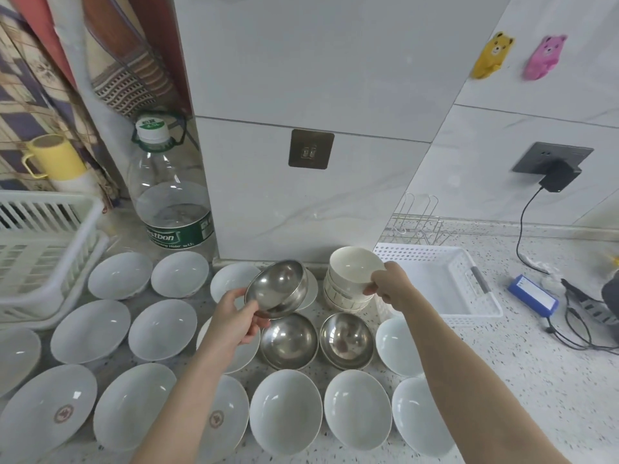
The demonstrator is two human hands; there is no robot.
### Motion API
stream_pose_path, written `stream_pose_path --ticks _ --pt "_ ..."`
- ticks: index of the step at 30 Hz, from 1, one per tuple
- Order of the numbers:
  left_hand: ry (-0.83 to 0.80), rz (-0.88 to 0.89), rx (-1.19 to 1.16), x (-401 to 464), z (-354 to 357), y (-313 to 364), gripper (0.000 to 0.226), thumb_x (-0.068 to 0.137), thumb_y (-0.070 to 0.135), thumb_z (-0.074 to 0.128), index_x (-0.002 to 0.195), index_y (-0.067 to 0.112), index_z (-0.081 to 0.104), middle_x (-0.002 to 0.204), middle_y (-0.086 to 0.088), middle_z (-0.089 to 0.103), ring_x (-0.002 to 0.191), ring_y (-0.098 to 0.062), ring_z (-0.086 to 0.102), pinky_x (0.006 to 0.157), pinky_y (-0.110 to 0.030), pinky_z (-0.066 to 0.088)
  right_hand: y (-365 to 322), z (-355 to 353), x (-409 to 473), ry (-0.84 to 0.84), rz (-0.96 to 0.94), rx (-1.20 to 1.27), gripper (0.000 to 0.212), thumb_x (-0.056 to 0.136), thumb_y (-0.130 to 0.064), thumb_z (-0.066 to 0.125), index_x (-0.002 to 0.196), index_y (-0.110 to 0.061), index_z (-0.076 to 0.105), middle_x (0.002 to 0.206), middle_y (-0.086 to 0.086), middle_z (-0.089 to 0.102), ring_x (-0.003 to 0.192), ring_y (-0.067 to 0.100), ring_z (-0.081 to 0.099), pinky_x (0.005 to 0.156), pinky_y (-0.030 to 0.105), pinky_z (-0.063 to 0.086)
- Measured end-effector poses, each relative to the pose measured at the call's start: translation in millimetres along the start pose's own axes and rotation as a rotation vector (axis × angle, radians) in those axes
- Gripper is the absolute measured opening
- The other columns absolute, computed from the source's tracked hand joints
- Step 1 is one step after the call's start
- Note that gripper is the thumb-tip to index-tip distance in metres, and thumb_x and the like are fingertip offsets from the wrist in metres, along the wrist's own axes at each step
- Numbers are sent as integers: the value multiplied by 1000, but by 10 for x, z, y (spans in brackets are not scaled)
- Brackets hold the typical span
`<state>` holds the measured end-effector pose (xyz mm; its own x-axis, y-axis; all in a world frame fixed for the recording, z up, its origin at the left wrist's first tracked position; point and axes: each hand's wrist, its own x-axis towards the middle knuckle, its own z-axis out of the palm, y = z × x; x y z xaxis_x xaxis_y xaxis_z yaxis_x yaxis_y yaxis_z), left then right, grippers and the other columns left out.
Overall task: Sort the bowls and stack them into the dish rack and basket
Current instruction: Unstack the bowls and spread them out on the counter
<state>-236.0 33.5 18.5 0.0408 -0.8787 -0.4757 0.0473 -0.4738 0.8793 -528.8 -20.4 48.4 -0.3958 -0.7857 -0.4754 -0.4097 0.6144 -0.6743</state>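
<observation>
Plastic comes first at the far left: a white slatted dish rack (43,242) sits well apart from the fingers, with a big water bottle (174,195) behind the nearest pale shallow bowls (90,331) spread over the speckled counter (536,380). Moving right, the left hand (236,321) holds a steel bowl (277,289) lifted and tilted, thumb curled over the near rim and fingers under the base, so the hold is narrow and firm. Just below those fingers, 2 more steel bowls (318,341) rest on the counter side by side. Further right, the right hand (390,284) pinches the rim of a cream bowl (355,274), thumb under and fingers over the lip, directly above a short stack of matching cream bowls (345,296). Just beyond those fingertips lies the white perforated basket (469,313), with a wire rack (418,226) behind it. To my eye, the sorting is underway, each hand working 1 kind. Doing it well likely means levelling each bowl before lowering it, centring it on its matching pile so rims nest squarely, and letting go only once it sits. Steel on steel could slide, so a slow set-down seems wise.
</observation>
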Motion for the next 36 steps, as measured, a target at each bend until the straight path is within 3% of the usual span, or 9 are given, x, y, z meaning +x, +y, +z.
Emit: stream_pose_path --ticks 5,9,15,24,30,36 --pt "-26 -4 -4 -59 71 -28 24 96 15 56 119 20 52 61 -11 72 38 -6 50 33 -16 30 127 -106 -130 -11 -8 284 34 83 5 35 114 0 48 57 15 62 34 9 30 33 16 23" --pt "-53 -9 5 -133 215 -73 22 97 15 55 118 22 51 63 -13 71 39 -8 50 33 -17 30 300 -345 -351 -5 -19 493 27 84 3 37 104 -3 53 45 7 57 34 9 27 33 17 22" --pt "-78 6 7 -352 667 -187 25 96 12 53 117 25 54 71 -12 73 51 -12 61 34 -17 31 905 -851 -674 85 -25 628 35 86 3 40 112 -10 59 47 8 54 36 10 27 33 18 23" --pt "-16 5 -42 -726 1587 -444 31 96 6 52 111 33 54 61 -11 71 44 -8 58 33 -16 30 2027 -1493 -612 191 39 439 51 87 1 42 133 -21 47 47 10 59 33 10 35 36 21 27" --pt "50 3 -69 -924 2103 -568 34 97 7 50 112 37 50 59 -10 70 44 -9 58 35 -16 25 2397 -1493 -371 58 45 265 56 87 -1 41 136 -27 40 60 11 66 44 8 55 47 26 36" --pt "91 -17 -38 -1061 2331 -632 37 98 4 49 120 33 49 63 -13 72 45 -8 61 34 -15 28 2438 -1411 -204 -71 24 224 56 86 0 39 135 -28 38 89 19 68 42 2 57 49 24 38"
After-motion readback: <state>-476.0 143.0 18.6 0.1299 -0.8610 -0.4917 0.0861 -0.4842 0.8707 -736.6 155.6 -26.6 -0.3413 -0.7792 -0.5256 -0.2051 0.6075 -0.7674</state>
